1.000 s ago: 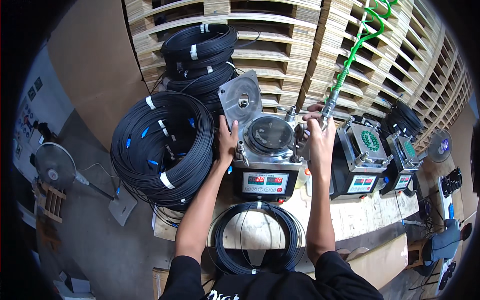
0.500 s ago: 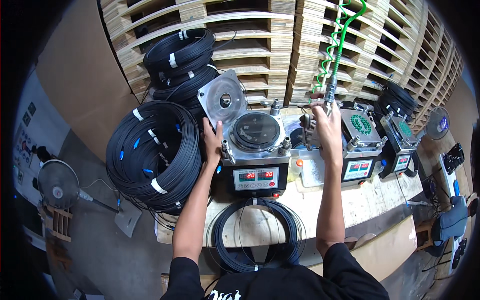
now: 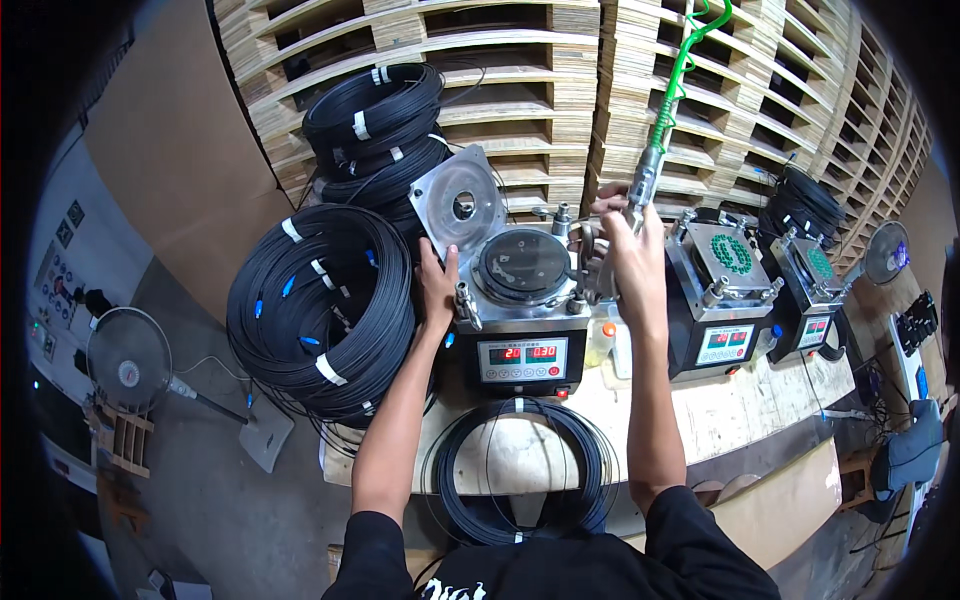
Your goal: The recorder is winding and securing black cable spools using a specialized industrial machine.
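Note:
My left hand [image 3: 437,290] grips the lower edge of a square, greyish plate [image 3: 440,215] with a round hole in its middle, tilted up beside the nearest polishing machine [image 3: 522,335]. The machine's round dark pad [image 3: 523,265] lies uncovered, with pale wet-looking patches on it. My right hand [image 3: 635,265] is closed around an air blow gun [image 3: 645,180], hung from a green hose [image 3: 675,85]. The gun's front end is partly hidden by my fingers, close to the right side of the pad.
Large black cable coils [image 3: 320,310] with blue connectors stand at left, and another coil [image 3: 450,470] rests at the table's front edge. Two more machines [image 3: 725,290] stand at right, with a bottle [image 3: 600,345] beside the nearest machine. Wooden pallets [image 3: 500,90] rise behind.
My right hand has moved left with the air blow gun, closer to the round pad. My left hand still holds the plate. The whole view has shifted slightly.

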